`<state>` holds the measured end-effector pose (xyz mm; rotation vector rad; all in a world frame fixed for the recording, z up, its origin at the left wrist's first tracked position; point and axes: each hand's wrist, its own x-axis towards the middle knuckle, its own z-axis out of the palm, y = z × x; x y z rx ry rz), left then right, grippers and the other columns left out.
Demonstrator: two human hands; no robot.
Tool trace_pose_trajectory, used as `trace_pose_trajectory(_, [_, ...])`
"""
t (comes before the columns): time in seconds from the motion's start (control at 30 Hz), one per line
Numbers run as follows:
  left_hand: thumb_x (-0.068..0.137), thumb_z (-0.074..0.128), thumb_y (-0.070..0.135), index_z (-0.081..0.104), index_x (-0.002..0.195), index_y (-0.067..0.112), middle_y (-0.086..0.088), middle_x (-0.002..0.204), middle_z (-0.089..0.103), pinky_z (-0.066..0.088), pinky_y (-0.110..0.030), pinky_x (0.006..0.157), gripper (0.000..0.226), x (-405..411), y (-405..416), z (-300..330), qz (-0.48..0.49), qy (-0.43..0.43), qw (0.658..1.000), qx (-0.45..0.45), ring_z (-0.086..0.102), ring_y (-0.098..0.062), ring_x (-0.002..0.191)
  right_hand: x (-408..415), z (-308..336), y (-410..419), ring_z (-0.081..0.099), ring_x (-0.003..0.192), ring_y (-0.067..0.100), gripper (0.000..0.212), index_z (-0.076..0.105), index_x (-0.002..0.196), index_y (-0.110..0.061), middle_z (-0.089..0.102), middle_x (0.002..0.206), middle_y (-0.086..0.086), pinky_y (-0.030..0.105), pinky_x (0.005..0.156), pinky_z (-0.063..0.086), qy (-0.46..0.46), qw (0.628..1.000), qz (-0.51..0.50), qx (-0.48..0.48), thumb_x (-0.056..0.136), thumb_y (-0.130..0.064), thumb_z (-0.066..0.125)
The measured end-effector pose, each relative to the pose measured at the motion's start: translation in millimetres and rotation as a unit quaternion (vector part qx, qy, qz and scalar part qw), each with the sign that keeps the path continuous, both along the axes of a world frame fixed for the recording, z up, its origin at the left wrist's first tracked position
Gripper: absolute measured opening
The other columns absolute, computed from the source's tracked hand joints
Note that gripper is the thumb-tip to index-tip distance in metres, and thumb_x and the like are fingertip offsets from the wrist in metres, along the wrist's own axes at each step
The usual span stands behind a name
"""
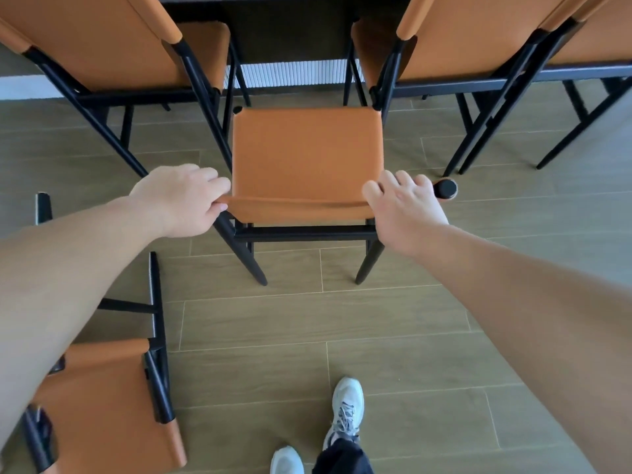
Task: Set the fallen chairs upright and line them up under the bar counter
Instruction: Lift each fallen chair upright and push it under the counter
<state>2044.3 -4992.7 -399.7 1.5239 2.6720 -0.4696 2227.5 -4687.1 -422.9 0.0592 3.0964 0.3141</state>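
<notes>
An upright chair (306,150) with an orange seat and black legs stands in the middle, facing the dark bar counter (287,15). I see its backrest from above. My left hand (181,198) grips the left end of the backrest's top edge. My right hand (400,203) curls over the right end. A second orange chair (102,401) lies fallen on the floor at the lower left, partly hidden by my left forearm, with its black legs pointing away from me.
Upright orange chairs stand at the counter on the left (102,42) and on the right (465,39), with another at the far right (598,32); the held chair sits in the gap between them. A small black round object (446,189) lies by my right hand. My white sneakers (345,412) are on the wood-look floor.
</notes>
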Motion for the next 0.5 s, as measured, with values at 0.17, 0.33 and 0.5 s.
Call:
trace_pose_trajectory(0.17, [0.096, 0.045, 0.038, 0.054, 0.097, 0.018, 0.004, 0.079, 0.045, 0.045, -0.033, 0.052, 0.023, -14, 9, 0, 0.015, -0.01, 1.0, 0.019, 0.047, -0.02, 0.073, -19, -5, 12, 0.034, 0.074, 0.024, 0.033, 0.04, 0.094, -0.015, 0.031, 0.086, 0.003, 0.037, 0.064, 0.03, 0.006, 1.0, 0.015, 0.006, 0.068, 0.0, 0.051])
trace_pose_trajectory(0.33, [0.096, 0.044, 0.04, 0.056, 0.097, 0.019, 0.005, 0.078, 0.044, 0.04, -0.03, 0.052, 0.024, -27, 16, 3, 0.026, -0.009, 1.0, 0.01, 0.046, -0.019, 0.072, -35, -3, 20, 0.034, 0.072, 0.023, 0.032, 0.038, 0.093, -0.017, 0.031, 0.085, 0.002, 0.036, 0.062, 0.029, 0.01, 1.0, 0.027, 0.006, 0.067, -0.001, 0.051])
trace_pose_trajectory(0.5, [0.094, 0.052, 0.035, 0.06, 0.089, 0.015, 0.003, 0.073, 0.044, 0.037, -0.029, 0.048, 0.023, -32, 17, 5, 0.002, -0.014, 0.999, 0.03, 0.046, -0.021, 0.065, -38, -7, 21, 0.032, 0.065, 0.024, 0.031, 0.044, 0.084, -0.014, 0.036, 0.078, 0.003, 0.035, 0.057, 0.025, 0.043, 0.999, 0.027, -0.007, 0.063, 0.004, 0.057])
